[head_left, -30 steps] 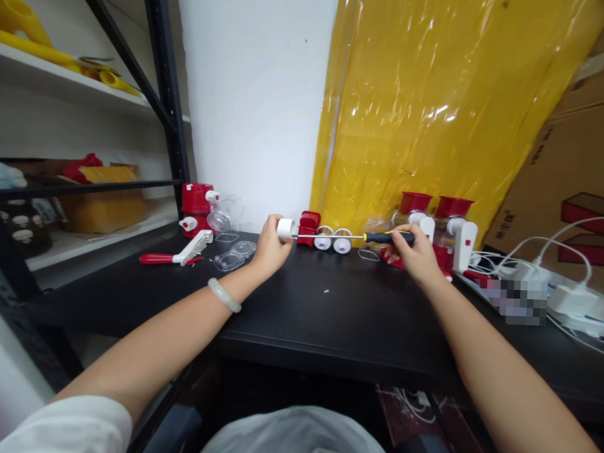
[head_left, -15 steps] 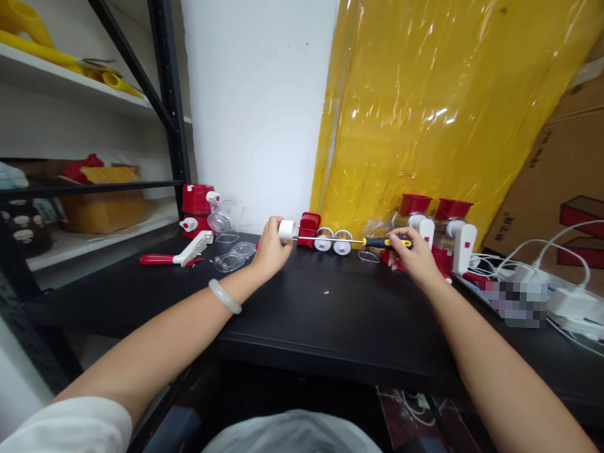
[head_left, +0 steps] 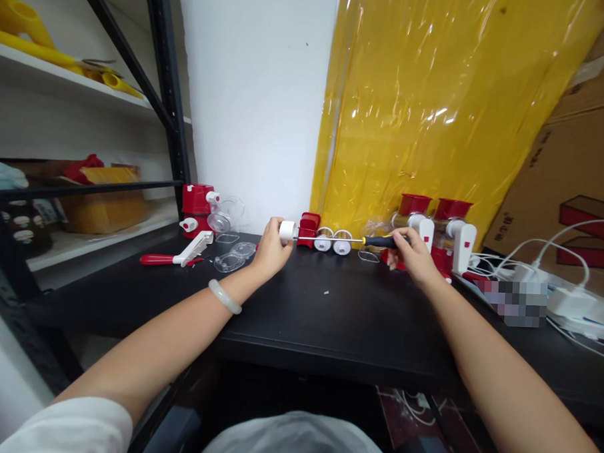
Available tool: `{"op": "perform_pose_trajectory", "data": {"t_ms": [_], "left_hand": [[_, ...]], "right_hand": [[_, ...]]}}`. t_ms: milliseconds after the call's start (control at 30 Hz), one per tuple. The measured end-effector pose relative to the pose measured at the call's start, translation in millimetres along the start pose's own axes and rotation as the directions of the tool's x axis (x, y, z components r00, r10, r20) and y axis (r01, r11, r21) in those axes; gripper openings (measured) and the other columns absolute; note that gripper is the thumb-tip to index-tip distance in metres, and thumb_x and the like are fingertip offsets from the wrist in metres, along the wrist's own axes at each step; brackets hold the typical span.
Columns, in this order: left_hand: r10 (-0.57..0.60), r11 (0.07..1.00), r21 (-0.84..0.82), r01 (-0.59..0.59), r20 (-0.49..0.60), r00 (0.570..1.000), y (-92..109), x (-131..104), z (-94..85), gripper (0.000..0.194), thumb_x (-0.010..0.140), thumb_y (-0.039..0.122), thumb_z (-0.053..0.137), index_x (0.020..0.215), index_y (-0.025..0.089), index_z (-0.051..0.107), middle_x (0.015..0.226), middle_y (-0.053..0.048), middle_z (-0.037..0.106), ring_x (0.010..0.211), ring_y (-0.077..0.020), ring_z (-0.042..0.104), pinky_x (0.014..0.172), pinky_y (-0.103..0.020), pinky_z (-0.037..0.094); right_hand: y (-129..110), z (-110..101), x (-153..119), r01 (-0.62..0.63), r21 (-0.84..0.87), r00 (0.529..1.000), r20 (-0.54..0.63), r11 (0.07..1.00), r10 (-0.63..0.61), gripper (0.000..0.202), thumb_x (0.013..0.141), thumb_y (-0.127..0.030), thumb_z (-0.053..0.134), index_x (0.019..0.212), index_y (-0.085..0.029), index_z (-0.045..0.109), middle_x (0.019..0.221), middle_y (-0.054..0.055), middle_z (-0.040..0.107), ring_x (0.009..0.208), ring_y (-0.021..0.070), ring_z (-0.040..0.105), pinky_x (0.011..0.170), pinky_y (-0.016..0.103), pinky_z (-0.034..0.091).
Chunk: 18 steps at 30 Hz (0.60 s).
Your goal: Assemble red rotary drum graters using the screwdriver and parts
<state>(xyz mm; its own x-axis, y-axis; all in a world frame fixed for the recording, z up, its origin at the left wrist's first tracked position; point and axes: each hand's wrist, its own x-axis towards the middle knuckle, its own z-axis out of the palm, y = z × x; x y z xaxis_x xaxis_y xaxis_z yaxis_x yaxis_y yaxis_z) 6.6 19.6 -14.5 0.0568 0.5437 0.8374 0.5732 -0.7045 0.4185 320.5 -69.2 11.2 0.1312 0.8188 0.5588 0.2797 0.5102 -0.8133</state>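
Turning since before: screwdriver in right hand

You hold a short white cylindrical part, axis sideways. Your screwdriver, black-and-yellow handle, slim metal shaft, is near level, tip at the part's right end; depth of insertion indiscernible.

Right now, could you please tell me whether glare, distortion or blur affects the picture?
In the head view, bright glare streaks the yellow sheet; in the head view, apparent wide-angle distortion leans the post and box outward; in the head view, the screwdriver reads clearly enough, but its tip by the white part is too small to make out.
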Motion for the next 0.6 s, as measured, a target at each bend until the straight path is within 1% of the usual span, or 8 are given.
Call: {"op": "perform_pose_trajectory", "data": {"t_ms": [100,167,233,333,400,500,567,600], "left_hand": [[0.009,1.000,-0.010,-0.009,-0.009,1.000,-0.8,0.3,0.2,0.039,0.071,0.012,0.061,0.103,0.022,0.042,0.094,-0.005,0.054,0.091,-0.0227,0.057,0.080,-0.038,0.046],[0.013,1.000,-0.017,-0.013,-0.007,1.000,-1.1,0.3,0.6,0.039,0.071,0.011,0.061,0.103,0.022,0.043,0.094,-0.005,0.054,0.091,-0.0226,0.056,0.080,-0.038,0.046],[0.011,1.000,-0.017,-0.011,-0.001,1.000,-0.9,0.3,0.8,0.038,0.071,0.012,0.061,0.103,0.022,0.043,0.094,-0.005,0.055,0.090,-0.0224,0.057,0.079,-0.037,0.046],[0.009,1.000,-0.016,-0.009,0.003,1.000,-0.1,0.5,0.5,0.036,0.072,0.013,0.060,0.102,0.022,0.042,0.094,-0.005,0.055,0.090,-0.0222,0.057,0.078,-0.036,0.046],[0.008,1.000,-0.015,-0.008,0.006,1.000,0.4,0.4,0.0,0.036,0.072,0.013,0.060,0.103,0.022,0.043,0.094,-0.005,0.055,0.090,-0.0222,0.056,0.078,-0.037,0.046],[0.002,1.000,-0.015,-0.002,0.005,1.000,0.3,0.2,-0.6,0.038,0.071,0.012,0.061,0.103,0.022,0.043,0.093,-0.005,0.055,0.090,-0.0222,0.056,0.079,-0.037,0.046],[0.001,1.000,-0.019,-0.001,0.002,1.000,-0.4,0.1,-0.4,0.038,0.071,0.013,0.061,0.102,0.022,0.043,0.092,-0.004,0.054,0.089,-0.0219,0.056,0.079,-0.037,0.046],[0.001,1.000,-0.022,-0.001,0.000,1.000,-0.9,0.1,-0.1,0.038,0.071,0.013,0.062,0.102,0.022,0.043,0.092,-0.004,0.054,0.089,-0.0217,0.056,0.079,-0.036,0.046]], "right_hand": [[4.0,-0.6,2.2,0.023,0.133,1.000,0.000,0.991,-0.023,0.047,0.068,-0.048,0.070,0.100,-0.029,0.042,0.072,-0.005,0.064,0.056,0.0190,0.066,0.050,0.033,0.053],[4.4,-0.2,2.8,0.044,0.137,0.999,-0.021,0.990,-0.041,0.050,0.065,-0.045,0.073,0.101,-0.029,0.042,0.077,-0.004,0.065,0.060,0.0193,0.067,0.054,0.034,0.055],[3.0,0.5,2.3,0.056,0.085,0.998,-0.041,0.995,-0.053,0.043,0.070,-0.047,0.070,0.097,-0.028,0.044,0.065,-0.005,0.063,0.052,0.0177,0.064,0.050,0.032,0.053],[0.8,0.6,1.1,0.057,-0.019,0.997,-0.055,0.998,-0.058,0.032,0.078,-0.053,0.062,0.085,-0.026,0.046,0.041,-0.009,0.047,0.033,0.0140,0.048,0.036,0.027,0.040],[0.9,0.2,1.0,0.054,-0.007,0.998,-0.040,0.998,-0.055,0.032,0.080,-0.055,0.059,0.084,-0.026,0.046,0.038,-0.009,0.042,0.031,0.0141,0.045,0.035,0.027,0.037],[1.8,0.4,1.5,0.053,0.110,0.998,-0.018,0.993,-0.052,0.038,0.075,-0.053,0.064,0.096,-0.028,0.045,0.058,-0.006,0.058,0.047,0.0184,0.060,0.046,0.033,0.050],[0.6,1.4,1.1,0.076,0.114,0.997,-0.036,0.991,-0.072,0.048,0.068,-0.048,0.072,0.102,-0.029,0.044,0.076,-0.003,0.064,0.061,0.0201,0.066,0.054,0.035,0.054],[-0.7,2.0,0.5,0.094,0.088,0.995,-0.050,0.992,-0.090,0.050,0.066,-0.045,0.074,0.102,-0.029,0.045,0.079,-0.003,0.065,0.064,0.0201,0.067,0.055,0.035,0.055]]}}
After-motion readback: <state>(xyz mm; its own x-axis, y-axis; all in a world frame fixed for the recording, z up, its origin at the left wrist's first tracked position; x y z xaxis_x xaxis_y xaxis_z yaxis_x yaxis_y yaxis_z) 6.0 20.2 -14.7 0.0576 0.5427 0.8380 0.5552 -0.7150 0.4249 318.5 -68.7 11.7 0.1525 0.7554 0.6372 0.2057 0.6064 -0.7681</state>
